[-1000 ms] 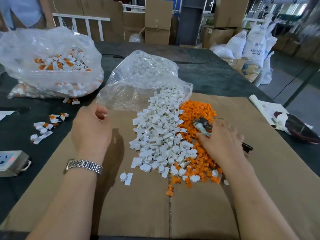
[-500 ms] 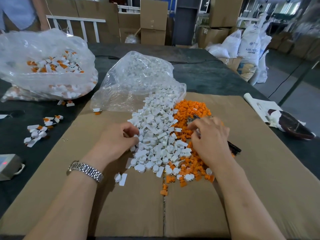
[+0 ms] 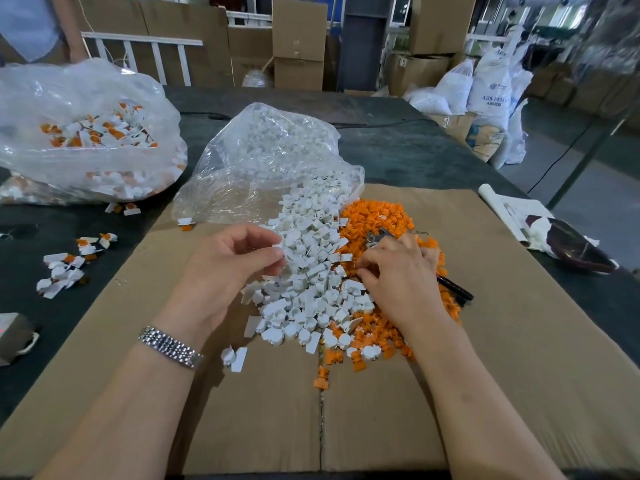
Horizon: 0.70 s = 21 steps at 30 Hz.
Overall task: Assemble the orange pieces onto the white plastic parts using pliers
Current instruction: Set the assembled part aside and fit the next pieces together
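A heap of white plastic parts (image 3: 311, 258) spills from a clear bag onto the cardboard sheet (image 3: 485, 341). Beside it on the right lies a heap of orange pieces (image 3: 377, 216). My left hand (image 3: 228, 268) hovers at the white heap's left edge and pinches a white part (image 3: 278, 250) between thumb and fingers. My right hand (image 3: 398, 275) lies over the orange heap, gripping the pliers (image 3: 453, 289); their metal jaws (image 3: 375, 237) poke out past my fingers and the black handles stick out to the right.
A clear bag (image 3: 263, 161) of white parts lies behind the heaps. A second bag (image 3: 86, 133) with assembled white-and-orange parts sits at the far left, with loose assembled parts (image 3: 65, 265) in front of it. A small grey device (image 3: 14, 336) is at the left edge. Papers (image 3: 519, 216) lie on the right.
My left hand moved right from the bare cardboard to the white heap and picked up a white part. My right hand with the pliers stayed over the orange heap.
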### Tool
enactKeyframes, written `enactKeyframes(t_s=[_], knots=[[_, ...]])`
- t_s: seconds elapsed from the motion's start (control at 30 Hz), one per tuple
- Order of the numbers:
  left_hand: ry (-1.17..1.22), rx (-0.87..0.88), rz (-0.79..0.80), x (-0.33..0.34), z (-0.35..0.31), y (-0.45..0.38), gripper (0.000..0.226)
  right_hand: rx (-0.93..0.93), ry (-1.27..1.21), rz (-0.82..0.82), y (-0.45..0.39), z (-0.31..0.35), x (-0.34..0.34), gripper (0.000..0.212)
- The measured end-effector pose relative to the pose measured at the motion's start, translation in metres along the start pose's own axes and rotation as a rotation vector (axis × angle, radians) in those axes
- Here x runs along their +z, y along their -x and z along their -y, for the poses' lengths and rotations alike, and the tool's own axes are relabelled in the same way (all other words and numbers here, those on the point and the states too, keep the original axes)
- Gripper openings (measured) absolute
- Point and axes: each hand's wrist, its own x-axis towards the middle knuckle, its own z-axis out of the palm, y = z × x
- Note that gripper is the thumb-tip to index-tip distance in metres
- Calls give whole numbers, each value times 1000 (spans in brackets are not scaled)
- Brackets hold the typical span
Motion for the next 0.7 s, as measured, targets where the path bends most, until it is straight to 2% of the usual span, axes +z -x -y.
enactKeyframes(t_s=[0.07, 0.17, 0.3, 0.37, 0.53, 0.7], knots=[[158, -43, 53, 2, -2, 0, 25, 7, -125, -89, 1, -1, 0, 12], [322, -76, 137, 5, -4, 0, 29, 34, -514, -191, 2, 5, -9, 6], [324, -76, 189, 8, -4, 3, 27, 48, -968, -92, 8, 24, -28, 2], [338, -75, 209, 8, -4, 4, 22, -1, -1105, -57, 9, 34, -37, 4], [391, -84, 314, 7, -6, 6, 20, -91, -1065, 1, 9, 54, -42, 5], [421, -104, 334, 9, -6, 7, 21, -100, -1026, 7, 8, 55, -40, 5]])
